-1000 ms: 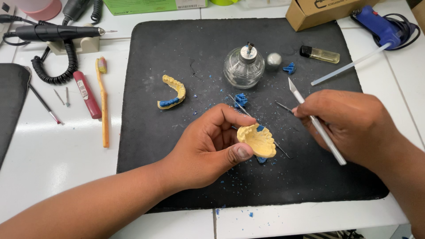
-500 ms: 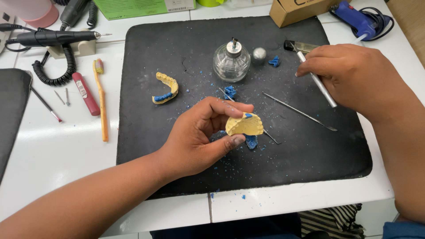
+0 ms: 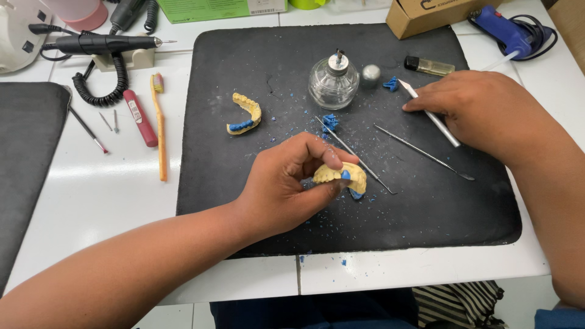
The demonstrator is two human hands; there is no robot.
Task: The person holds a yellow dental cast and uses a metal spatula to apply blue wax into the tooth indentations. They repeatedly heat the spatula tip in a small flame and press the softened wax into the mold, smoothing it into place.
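Your left hand (image 3: pixel 286 183) is pinching the yellow dental cast (image 3: pixel 341 176) between thumb and fingers, closed firmly on it, and holding it just above the black mat (image 3: pixel 244 183) near the mat's middle, with a blue lump of wax showing at its front edge. Your right hand (image 3: pixel 481 113) is over the right side of the mat, fingers wrapped around a silver-handled knife (image 3: pixel 429 116) whose tip points up towards a blue wax scrap (image 3: pixel 390 83). Between your hands two thin metal probes (image 3: pixel 420 151) lie flat on the mat. Behind the cast stands a glass spirit lamp (image 3: pixel 332 84), its round metal cap (image 3: pixel 371 73) just beside it. A second yellow cast (image 3: pixel 245 113) lies off to the left on the mat, well apart from your left hand.
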